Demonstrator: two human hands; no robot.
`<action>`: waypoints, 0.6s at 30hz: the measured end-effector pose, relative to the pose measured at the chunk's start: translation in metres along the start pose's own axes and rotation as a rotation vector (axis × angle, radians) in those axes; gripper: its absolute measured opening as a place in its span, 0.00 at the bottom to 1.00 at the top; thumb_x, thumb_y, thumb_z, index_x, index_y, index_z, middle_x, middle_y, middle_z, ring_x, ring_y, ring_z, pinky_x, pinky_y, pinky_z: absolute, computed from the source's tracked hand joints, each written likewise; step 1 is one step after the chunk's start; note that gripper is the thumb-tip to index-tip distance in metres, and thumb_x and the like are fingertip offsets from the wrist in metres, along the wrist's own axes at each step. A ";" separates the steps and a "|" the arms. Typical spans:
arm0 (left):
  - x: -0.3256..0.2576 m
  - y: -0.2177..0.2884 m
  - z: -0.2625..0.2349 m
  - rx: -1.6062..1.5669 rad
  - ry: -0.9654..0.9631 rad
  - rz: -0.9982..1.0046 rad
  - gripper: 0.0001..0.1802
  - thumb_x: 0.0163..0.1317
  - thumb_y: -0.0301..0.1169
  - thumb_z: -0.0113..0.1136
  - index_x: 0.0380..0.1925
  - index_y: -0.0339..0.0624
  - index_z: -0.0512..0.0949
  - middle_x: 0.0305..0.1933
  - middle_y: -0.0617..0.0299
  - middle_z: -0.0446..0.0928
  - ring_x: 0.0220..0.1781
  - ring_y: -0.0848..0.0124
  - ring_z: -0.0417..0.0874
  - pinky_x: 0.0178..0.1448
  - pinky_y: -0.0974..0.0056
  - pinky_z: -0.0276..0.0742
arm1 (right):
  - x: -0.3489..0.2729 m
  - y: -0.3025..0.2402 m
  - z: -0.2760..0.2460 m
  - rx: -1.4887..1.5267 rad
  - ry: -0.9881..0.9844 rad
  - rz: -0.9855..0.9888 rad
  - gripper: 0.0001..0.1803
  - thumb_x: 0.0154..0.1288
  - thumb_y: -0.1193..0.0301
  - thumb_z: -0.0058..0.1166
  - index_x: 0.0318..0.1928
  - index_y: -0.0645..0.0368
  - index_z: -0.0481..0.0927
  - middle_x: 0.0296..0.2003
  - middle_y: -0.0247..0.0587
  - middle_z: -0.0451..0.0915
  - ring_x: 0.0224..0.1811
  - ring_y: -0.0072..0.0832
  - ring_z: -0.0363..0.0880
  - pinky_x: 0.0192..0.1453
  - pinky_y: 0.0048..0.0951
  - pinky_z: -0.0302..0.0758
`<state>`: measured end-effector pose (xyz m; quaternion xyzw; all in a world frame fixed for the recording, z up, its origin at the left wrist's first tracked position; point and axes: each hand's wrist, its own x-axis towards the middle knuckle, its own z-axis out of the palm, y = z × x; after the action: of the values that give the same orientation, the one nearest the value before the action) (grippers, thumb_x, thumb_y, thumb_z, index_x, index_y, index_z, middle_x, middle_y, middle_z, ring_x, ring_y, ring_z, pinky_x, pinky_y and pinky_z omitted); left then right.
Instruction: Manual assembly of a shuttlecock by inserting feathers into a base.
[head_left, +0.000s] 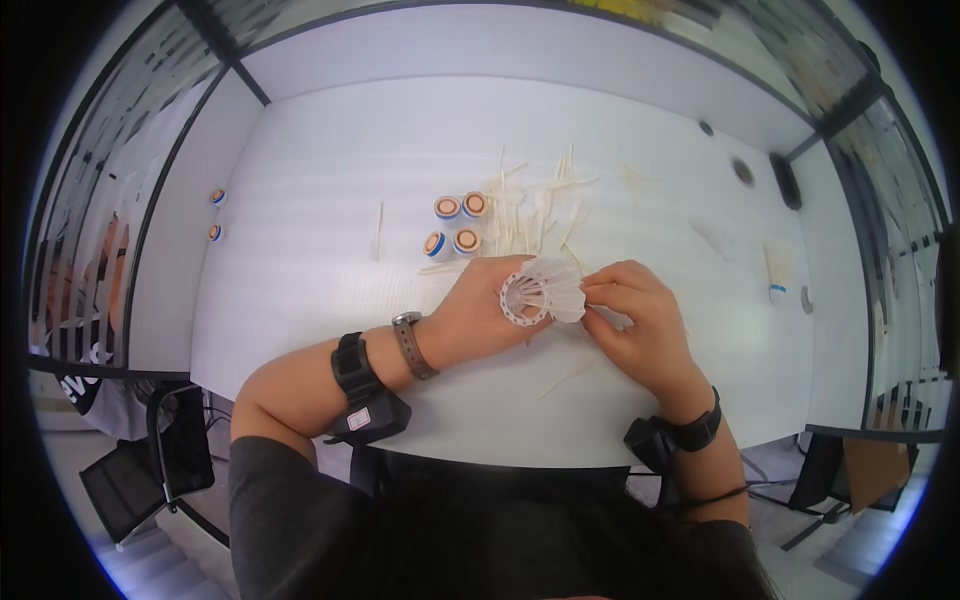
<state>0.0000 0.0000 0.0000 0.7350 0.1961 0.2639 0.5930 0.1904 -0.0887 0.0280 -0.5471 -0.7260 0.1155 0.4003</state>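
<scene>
In front of me at the middle of the table, my left hand (485,310) grips a white shuttlecock skirt (550,288). The skirt is tilted, so its round rim with a row of small holes shows on the left and white feathers fan out on the right. My right hand (635,318) pinches at the edge of those feathers with thumb and forefinger. Just beyond my left hand stand several shuttlecock heads (466,240) with blue bands and brown ringed tops. Loose pale feathers (540,212) lie scattered beside them. My left fingertips are partly hidden behind the skirt.
Two small blue-banded pieces (216,215) sit at the left partition. A single feather (379,230) lies left of the heads. Toward the right are a white object with a blue band (778,275) and a clear film-like piece (712,238). Low white panels (520,50) enclose the table.
</scene>
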 end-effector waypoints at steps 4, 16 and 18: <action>-0.003 0.004 0.003 -0.050 0.027 -0.012 0.10 0.59 0.26 0.64 0.42 0.39 0.82 0.30 0.65 0.81 0.24 0.79 0.79 0.27 0.73 0.75 | -0.003 -0.002 -0.003 -0.003 -0.002 0.015 0.09 0.49 0.81 0.63 0.32 0.56 0.85 0.31 0.34 0.80 0.34 0.33 0.77 0.36 0.31 0.73; 0.001 0.002 0.006 -0.031 0.010 -0.011 0.10 0.60 0.26 0.63 0.42 0.38 0.81 0.29 0.65 0.81 0.23 0.80 0.78 0.27 0.74 0.73 | -0.002 -0.001 -0.005 -0.018 -0.007 0.011 0.09 0.49 0.80 0.62 0.33 0.56 0.86 0.31 0.34 0.80 0.34 0.33 0.77 0.37 0.31 0.73; 0.001 0.002 0.005 -0.085 -0.008 -0.067 0.10 0.60 0.26 0.63 0.42 0.38 0.81 0.29 0.65 0.81 0.23 0.80 0.78 0.27 0.74 0.73 | -0.002 -0.001 -0.005 -0.020 -0.003 0.017 0.09 0.49 0.81 0.62 0.33 0.56 0.86 0.31 0.34 0.80 0.34 0.33 0.77 0.37 0.31 0.74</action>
<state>0.0036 -0.0041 0.0013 0.7032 0.2068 0.2490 0.6330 0.1930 -0.0923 0.0310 -0.5570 -0.7232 0.1125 0.3926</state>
